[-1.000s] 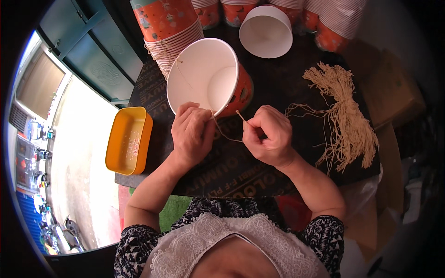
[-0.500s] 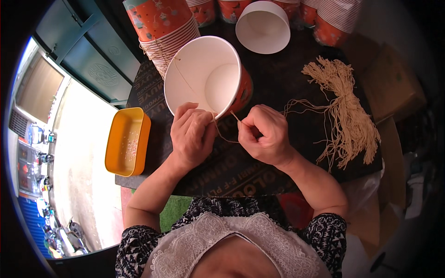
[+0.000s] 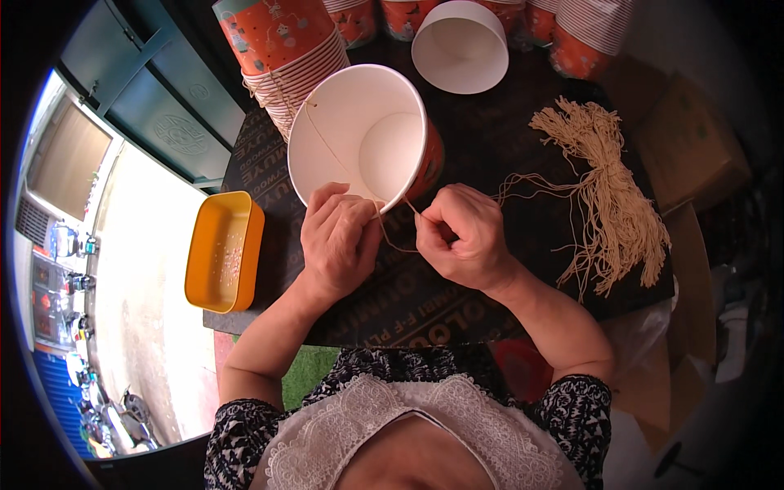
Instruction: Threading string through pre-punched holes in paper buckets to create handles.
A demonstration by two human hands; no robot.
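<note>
A large paper bucket [image 3: 327, 122], white inside and orange outside, lies tilted with its mouth toward me. A thin beige string [image 3: 395, 246] runs across its inside from a knot at the far left wall and loops out at the near rim. My left hand [image 3: 339, 237] is closed on the near rim, with the string by its fingertips. Just right of the rim, my right hand [image 3: 461, 237] pinches the string, thumb against curled finger, and a short taut length leads back to the bucket wall. The string's very end is hidden in the fingers.
A yellow tray [image 3: 196, 261] with small pale beads stands at the left table edge. Stacked orange buckets [image 3: 282, 41] rise at the far left, more along the back. A white bucket [image 3: 461, 49] lies open behind. To the right lies a bundle of beige strings [image 3: 612, 196].
My right hand has shifted very slightly left, toward the rim. The left hand keeps its hold, and the bucket stays nearly where it was.
</note>
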